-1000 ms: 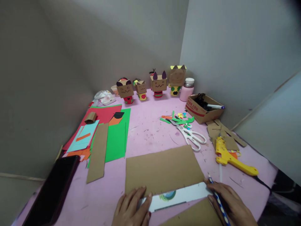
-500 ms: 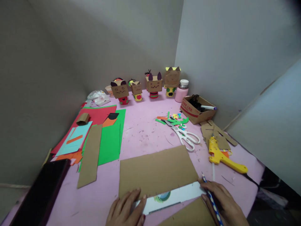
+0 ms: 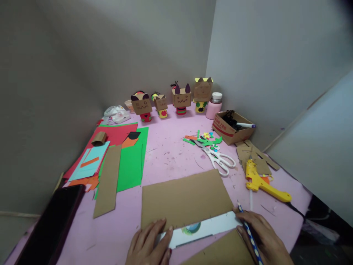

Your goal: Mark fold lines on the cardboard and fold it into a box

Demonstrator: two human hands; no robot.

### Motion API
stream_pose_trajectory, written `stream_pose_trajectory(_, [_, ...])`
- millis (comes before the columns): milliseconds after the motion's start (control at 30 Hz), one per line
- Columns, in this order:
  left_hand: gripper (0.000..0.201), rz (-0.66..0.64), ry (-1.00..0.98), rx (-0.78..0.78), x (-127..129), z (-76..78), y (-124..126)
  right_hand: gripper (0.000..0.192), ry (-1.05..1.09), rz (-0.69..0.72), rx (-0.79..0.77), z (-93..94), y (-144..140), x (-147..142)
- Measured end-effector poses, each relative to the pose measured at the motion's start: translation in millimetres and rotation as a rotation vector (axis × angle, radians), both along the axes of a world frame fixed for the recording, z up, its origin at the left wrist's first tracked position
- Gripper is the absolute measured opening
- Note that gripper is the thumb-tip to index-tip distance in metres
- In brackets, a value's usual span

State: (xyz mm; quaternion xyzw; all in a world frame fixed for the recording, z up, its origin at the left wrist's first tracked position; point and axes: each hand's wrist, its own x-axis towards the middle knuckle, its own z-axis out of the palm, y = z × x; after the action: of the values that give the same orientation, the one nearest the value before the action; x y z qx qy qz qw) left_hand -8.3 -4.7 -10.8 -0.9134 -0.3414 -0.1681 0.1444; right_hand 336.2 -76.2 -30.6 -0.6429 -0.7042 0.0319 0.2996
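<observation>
While the left hand (image 3: 150, 244) presses flat on a white ruler (image 3: 205, 229) at six o'clock on the desk (image 3: 171, 154), the right hand (image 3: 264, 239) pinches a pencil (image 3: 249, 233); the cardboard sheet (image 3: 186, 198) beneath looks light, stiff, best pinned near its edge.

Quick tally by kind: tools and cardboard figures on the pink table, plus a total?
Cardboard cat figures: 4
Scissors: 1
Glue gun: 1
Pencil, in the right hand: 1
White ruler, under the left hand: 1
Total: 8
</observation>
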Motion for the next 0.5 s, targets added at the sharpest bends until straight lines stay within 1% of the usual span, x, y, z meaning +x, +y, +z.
stream_pose_trajectory(300, [0.029, 0.002, -0.063, 0.042, 10, 12.3, -1, 0.02, 0.005, -0.022, -0.014, -1.2, -1, -1])
stream_pose_trajectory(500, [0.029, 0.0, -0.058, 0.035, 10, 12.9, -2, 0.02, -0.005, -0.015, -0.021, -2.0, -2, 1])
